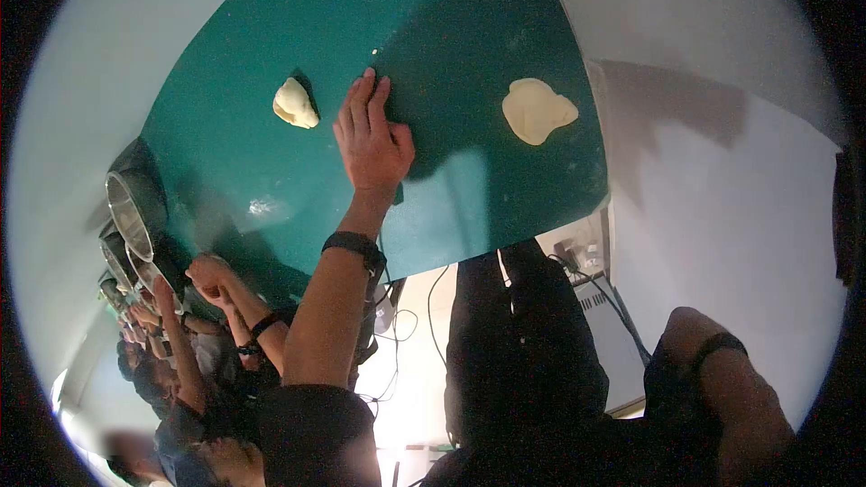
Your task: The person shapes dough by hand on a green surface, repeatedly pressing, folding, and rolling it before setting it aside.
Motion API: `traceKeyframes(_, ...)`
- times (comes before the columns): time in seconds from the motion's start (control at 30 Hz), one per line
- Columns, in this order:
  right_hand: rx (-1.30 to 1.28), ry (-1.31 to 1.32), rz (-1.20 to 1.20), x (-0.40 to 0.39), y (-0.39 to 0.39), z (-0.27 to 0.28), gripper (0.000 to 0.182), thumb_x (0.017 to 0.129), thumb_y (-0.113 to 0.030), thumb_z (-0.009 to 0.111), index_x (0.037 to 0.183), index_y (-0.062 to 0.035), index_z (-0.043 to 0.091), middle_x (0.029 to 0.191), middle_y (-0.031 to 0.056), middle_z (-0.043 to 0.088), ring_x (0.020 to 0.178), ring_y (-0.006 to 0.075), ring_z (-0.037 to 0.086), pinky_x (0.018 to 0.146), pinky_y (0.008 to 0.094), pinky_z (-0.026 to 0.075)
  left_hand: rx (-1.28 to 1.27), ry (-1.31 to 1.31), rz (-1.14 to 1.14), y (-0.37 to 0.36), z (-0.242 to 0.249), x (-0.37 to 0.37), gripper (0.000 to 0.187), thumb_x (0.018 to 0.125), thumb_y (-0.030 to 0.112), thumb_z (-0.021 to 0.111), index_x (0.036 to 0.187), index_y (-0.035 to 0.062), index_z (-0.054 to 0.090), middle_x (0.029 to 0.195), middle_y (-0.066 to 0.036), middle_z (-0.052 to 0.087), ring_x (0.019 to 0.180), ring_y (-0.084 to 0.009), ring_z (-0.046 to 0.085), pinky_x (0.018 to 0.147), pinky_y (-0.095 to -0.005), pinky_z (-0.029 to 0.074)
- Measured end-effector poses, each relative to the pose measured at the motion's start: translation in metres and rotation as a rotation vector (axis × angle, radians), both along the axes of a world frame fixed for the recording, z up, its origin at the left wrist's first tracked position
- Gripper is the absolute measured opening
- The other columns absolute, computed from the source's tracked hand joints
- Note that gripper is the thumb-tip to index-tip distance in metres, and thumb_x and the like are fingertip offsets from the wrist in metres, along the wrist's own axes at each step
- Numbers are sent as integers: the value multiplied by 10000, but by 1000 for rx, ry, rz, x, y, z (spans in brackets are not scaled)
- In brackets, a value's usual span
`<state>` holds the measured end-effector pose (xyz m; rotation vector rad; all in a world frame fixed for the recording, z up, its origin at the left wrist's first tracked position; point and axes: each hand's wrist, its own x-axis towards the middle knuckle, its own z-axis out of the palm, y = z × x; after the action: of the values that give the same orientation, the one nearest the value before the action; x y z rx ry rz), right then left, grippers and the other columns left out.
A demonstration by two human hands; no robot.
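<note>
My left hand (373, 140) lies on the green table (433, 0), palm down, its fingers stretched out and holding nothing. A dark band circles that wrist. Just left of its fingers sits a pale lump of dough (294, 105), folded and uneven, apart from the hand. Farther right, near the table's edge, is a flatter, irregular piece of dough (538, 111). A tiny pale crumb (374, 51) lies past my fingertips. My right hand (693, 326) is bent down beside my body at the lower right, off the table; its fingers are hidden behind dark cloth.
Metal bowls (128, 216) stand along the table's left edge. Another person's hands (209, 275) reach in at the lower left, with several people beyond. A floury smear (262, 207) marks the table. Cables (397, 343) hang below, and a white box (606, 334) stands right of my legs.
</note>
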<state>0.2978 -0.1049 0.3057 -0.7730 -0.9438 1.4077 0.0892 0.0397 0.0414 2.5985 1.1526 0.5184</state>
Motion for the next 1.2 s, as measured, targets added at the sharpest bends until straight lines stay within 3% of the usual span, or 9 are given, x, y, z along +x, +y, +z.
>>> traceKeyframes(0.17,-139,-118,-177,22,-19,-1,231,956,-220,741,1074,-39,662,1038,139,699,966,259,684,877,386,543,-55,26,18,-4,-1,-3,617,827,125,550,1443,86,545,1582,-111,485,1431,-375,463,1155,-526,375)
traceKeyframes(0.3,-574,-567,-571,29,-21,-59,228,951,-229,741,1056,-44,661,1024,132,700,963,255,683,882,386,539,-94,6,24,-2,-2,-4,636,823,110,551,1458,91,534,1595,-111,475,1443,-374,451,1180,-531,359)
traceKeyframes(0.33,-542,-756,-580,29,-14,-90,227,950,-232,742,1052,-45,661,1020,130,700,962,254,682,883,386,538,-86,9,25,-1,-1,-3,632,826,113,549,1457,87,534,1594,-114,477,1443,-369,454,1179,-533,360)
traceKeyframes(0.4,-237,-1264,-613,25,-4,-160,272,941,-225,745,1123,-64,625,1111,149,655,1011,313,651,896,421,526,-79,15,21,-1,0,-2,625,830,119,544,1454,78,534,1591,-119,480,1442,-361,459,1177,-537,362)
traceKeyframes(0.5,-191,-1477,-597,14,5,-208,269,909,-203,754,1100,-87,603,1112,157,604,1019,371,602,900,492,501,-22,7,16,0,-2,-1,597,819,150,545,1410,74,580,1553,-118,511,1417,-346,493,1155,-528,395)
traceKeyframes(0.7,-265,-1549,-673,13,38,-240,219,868,-224,739,983,-121,584,1023,142,572,969,373,568,832,532,457,-28,-28,11,2,-2,-2,613,824,164,534,1429,77,575,1557,-120,512,1425,-339,494,1180,-538,380)
traceKeyframes(0.8,-282,-1623,-636,15,59,-252,204,851,-227,725,971,-125,594,1013,136,579,981,375,574,806,517,455,-58,-17,6,2,-1,-2,606,834,151,540,1432,57,556,1565,-144,500,1420,-400,475,1186,-562,365)
traceKeyframes(0.9,-233,-1633,-642,20,78,-252,181,841,-205,711,956,-122,600,980,130,583,972,381,579,790,527,452,-46,6,34,1,1,-1,635,817,166,541,1446,84,566,1578,-105,498,1438,-328,483,1199,-539,368)
traceKeyframes(1.2,-73,-1522,-669,41,111,-266,130,853,-194,703,913,-118,616,940,111,608,914,364,604,790,531,485,-100,5,45,0,0,-1,651,802,156,551,1450,92,555,1594,-95,481,1454,-311,465,1204,-529,364)
